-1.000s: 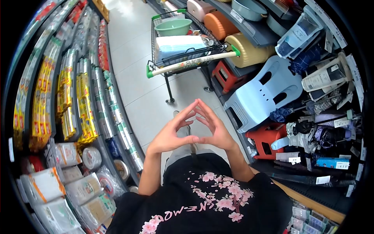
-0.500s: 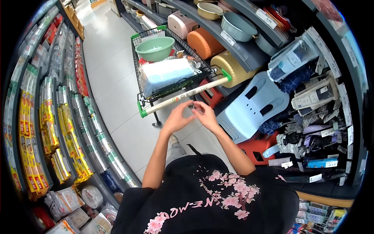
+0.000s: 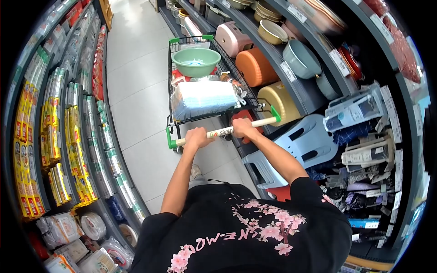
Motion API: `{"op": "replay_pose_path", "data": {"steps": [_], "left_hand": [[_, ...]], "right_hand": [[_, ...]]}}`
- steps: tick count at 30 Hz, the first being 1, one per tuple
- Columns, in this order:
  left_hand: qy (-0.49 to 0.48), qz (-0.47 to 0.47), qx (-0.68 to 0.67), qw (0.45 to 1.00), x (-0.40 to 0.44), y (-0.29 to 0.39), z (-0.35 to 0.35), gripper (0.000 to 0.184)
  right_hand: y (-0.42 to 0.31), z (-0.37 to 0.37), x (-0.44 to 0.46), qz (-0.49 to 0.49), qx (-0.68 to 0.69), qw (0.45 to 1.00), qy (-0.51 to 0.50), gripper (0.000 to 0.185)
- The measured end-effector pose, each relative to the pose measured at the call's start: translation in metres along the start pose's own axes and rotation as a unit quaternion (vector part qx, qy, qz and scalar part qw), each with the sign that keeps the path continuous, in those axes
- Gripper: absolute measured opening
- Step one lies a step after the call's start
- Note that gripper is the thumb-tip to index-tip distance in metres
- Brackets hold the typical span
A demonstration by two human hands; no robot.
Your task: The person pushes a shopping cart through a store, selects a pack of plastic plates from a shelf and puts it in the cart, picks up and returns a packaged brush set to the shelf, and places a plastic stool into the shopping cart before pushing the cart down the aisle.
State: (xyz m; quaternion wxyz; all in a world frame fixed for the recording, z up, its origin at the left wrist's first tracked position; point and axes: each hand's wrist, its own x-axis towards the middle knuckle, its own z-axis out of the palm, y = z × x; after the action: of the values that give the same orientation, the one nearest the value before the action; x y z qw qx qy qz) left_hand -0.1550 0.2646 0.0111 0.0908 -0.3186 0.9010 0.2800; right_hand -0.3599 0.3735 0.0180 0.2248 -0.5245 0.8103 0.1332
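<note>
Both of my hands are wrapped round the cream handle [image 3: 266, 121] of a black wire shopping cart [image 3: 173, 86]. My left hand [image 3: 198, 137] grips it left of the printed logo, and my right hand [image 3: 242, 127] grips it to the right. Green end pieces cap the handle. Inside the cart, a green plastic basin [image 3: 195, 68] sits toward the far end. Nearer me lies a clear-wrapped, pale blue and white bundle [image 3: 205, 100]. Beside it are smaller packaged items that I cannot make out.
Packed shelves of yellow and green boxes [image 3: 29, 150] line the left. On the right are a blue plastic stool [image 3: 314, 141], an orange round tub [image 3: 255, 67], a yellow tub [image 3: 278, 103], grey-blue basins [image 3: 301, 60] and folded umbrellas [image 3: 364, 182]. The tiled aisle [image 3: 132, 68] runs ahead.
My hands were together in front of the handle, fingers close to each other; now they are apart and holding it. The view has shifted slightly, and the cart sits further right in it.
</note>
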Motion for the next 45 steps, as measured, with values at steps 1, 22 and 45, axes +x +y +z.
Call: {"op": "replay_pose_path", "data": {"steps": [1,22,45], "left_hand": [[0.014,-0.015,0.008,1.0,-0.004,0.003,-0.007,0.042],[0.141,-0.121,0.034,0.982,0.044,-0.027,-0.03,0.022],[0.17,-0.163,0.08,0.969,0.146,-0.063,-0.09,0.019]], "right_hand": [[0.001,0.0,0.003,-0.017,-0.007,1.0,0.005,0.021],[-0.014,-0.011,0.064,-0.126,0.115,0.955,0.243,0.028],[-0.01,-0.08,0.188,-0.189,0.123,0.932,0.283,0.019]]}}
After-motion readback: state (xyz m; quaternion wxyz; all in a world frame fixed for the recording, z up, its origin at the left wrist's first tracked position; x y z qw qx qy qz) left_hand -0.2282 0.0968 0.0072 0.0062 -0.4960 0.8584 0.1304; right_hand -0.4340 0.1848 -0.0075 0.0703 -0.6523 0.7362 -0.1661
